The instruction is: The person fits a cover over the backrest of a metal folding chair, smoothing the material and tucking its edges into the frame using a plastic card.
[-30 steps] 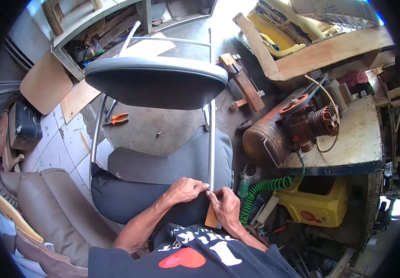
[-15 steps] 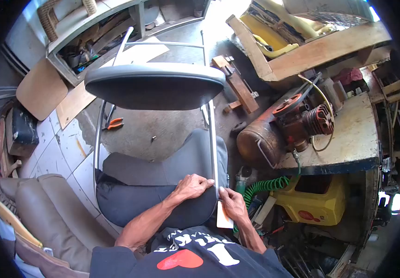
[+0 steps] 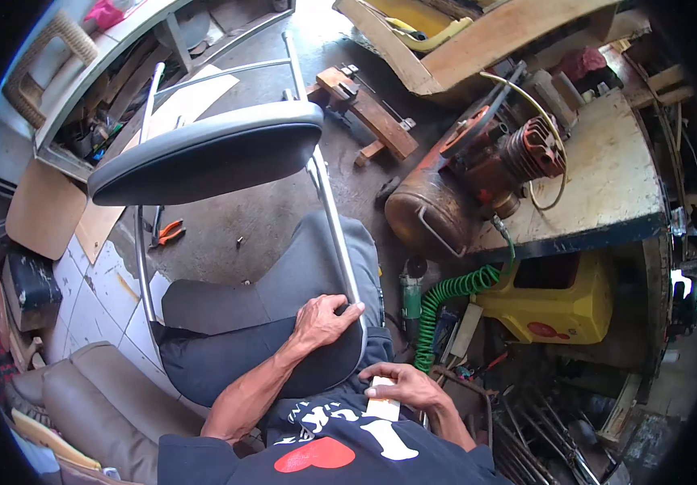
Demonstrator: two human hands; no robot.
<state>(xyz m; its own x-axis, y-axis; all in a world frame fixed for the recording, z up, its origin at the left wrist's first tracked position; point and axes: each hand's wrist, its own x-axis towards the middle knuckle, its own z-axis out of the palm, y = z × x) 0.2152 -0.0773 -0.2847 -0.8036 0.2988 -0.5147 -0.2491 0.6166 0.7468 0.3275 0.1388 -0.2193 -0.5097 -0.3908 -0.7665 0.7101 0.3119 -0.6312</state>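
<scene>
A metal-tube chair frame [image 3: 338, 226] with a black padded part [image 3: 211, 158] lies across my lap. My left hand [image 3: 324, 321] is closed at the near bend of its right tube, thumb and fingers against the metal. Close to my shirt and apart from the tube, my right hand [image 3: 413, 386] grips a small flat white rectangular piece [image 3: 383, 400] between thumb and fingers. What this piece is made of I cannot make out. Dark fabric and part of the frame lie under my left forearm.
Orange-handled pliers [image 3: 170, 233] lie on the floor. To the right stand a rusty air compressor [image 3: 437, 202], a green coiled hose [image 3: 457, 287], a green power tool [image 3: 411, 295] and a yellow case [image 3: 558, 307]. A wooden clamp-like block [image 3: 372, 117] sits beyond the chair. Brown cushions [image 3: 106, 396] are at left.
My right hand has moved off the tube, down toward my body, still with the white piece. My left hand stays at the tube. The view has turned right, shifting the chair left.
</scene>
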